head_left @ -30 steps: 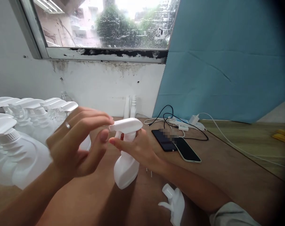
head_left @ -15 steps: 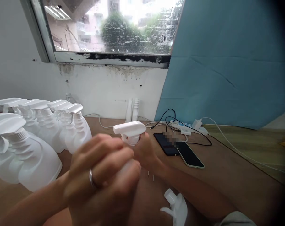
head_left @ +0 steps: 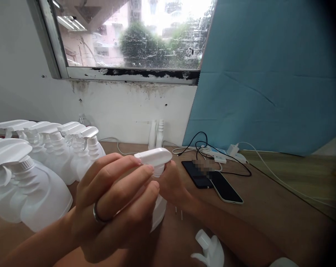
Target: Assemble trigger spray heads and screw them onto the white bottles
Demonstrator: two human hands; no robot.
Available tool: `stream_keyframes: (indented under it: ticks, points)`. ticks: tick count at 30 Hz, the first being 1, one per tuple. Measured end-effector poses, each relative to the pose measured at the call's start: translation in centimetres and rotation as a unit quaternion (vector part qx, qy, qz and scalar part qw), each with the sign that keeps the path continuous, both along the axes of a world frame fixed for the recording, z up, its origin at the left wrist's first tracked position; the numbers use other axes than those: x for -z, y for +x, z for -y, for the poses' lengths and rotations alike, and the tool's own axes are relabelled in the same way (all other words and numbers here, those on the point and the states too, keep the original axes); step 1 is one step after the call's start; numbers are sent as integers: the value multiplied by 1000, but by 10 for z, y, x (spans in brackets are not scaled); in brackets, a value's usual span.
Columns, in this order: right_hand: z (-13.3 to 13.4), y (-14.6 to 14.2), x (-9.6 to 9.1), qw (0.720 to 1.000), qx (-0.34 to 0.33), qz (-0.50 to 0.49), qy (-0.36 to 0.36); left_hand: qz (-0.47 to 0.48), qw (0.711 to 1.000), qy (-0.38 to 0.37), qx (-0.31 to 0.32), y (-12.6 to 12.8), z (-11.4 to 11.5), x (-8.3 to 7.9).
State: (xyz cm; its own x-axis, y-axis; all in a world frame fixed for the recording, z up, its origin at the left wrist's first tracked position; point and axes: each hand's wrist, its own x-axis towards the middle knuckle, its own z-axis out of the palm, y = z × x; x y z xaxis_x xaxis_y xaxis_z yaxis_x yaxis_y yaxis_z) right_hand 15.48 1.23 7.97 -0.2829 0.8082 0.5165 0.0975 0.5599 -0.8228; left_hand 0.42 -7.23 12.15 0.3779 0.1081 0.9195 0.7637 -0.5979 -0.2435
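A white spray bottle (head_left: 159, 213) stands in front of me, its trigger head (head_left: 155, 156) pointing left. My left hand (head_left: 115, 200), with a ring on one finger, curls round the near left side of this bottle; its fingertips lie just below and against the head. Behind it, my right hand (head_left: 172, 181) is closed round the neck under the head. The left hand hides most of the bottle, and its thumb does not show. A loose white trigger head (head_left: 212, 250) lies on the table near the front, below my right forearm.
Several white spray bottles (head_left: 45, 196) with heads on crowd the left side. Two phone-like devices (head_left: 226, 187) lie at right, near a power strip (head_left: 226, 152) and tangled cables. Two slim white bottles (head_left: 159, 134) stand by the wall beneath the window.
My left hand's fingers have loosened and straightened somewhat, showing more of the bottle below. My right hand stays at the neck. The view has tilted slightly upward.
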Motion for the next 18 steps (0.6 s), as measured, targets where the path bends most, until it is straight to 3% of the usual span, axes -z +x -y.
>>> stream_keyframes:
  ticks: [6, 9, 12, 15, 18]
  points:
    - [-1, 1, 3, 999, -34, 10, 2, -73, 995, 68, -24, -6, -11, -5]
    - [1, 1, 3, 1000, -7, 15, -2, -70, 994, 82, -15, -3, -18, -9]
    - [2, 2, 1, 998, -57, 4, -18, -35, 993, 109, -10, -1, -22, -6]
    - [1, 5, 1, 991, -126, -9, -39, -8, 995, 103, 6, -3, -19, 13]
    - [0, 6, 4, 991, -134, -5, -29, -48, 999, -2, -4, -10, -8, 48]
